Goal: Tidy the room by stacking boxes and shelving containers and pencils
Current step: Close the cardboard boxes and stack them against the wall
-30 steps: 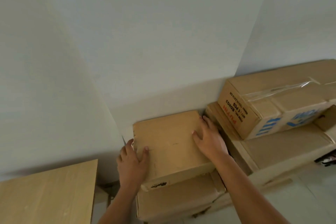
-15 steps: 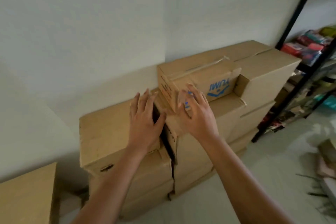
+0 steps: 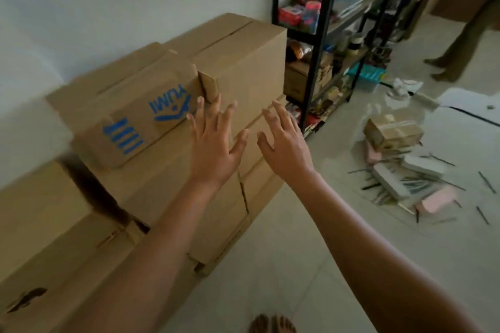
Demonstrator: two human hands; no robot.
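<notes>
Brown cardboard boxes are stacked against the white wall. A box with blue print point(image 3: 130, 119) lies on top of the middle stack, and a taller plain box point(image 3: 243, 62) stands to its right. My left hand point(image 3: 216, 143) hovers in front of the stack with fingers spread and nothing in it. My right hand point(image 3: 284, 143) is beside it, also spread and empty. On the floor to the right lies a heap of small boxes and flat containers point(image 3: 397, 159) with several loose pencils point(image 3: 484, 184) scattered around.
A black metal shelf unit point(image 3: 319, 43) with colourful items stands right of the boxes. Another person's legs point(image 3: 457, 43) are at the far right. A white sheet point(image 3: 468, 105) lies on the tiled floor. My bare toes point(image 3: 272, 324) show at the bottom.
Both hands have lifted off the left box and moved right, fingers spread. The view has swung right, bringing the shelf and the floor heap into sight.
</notes>
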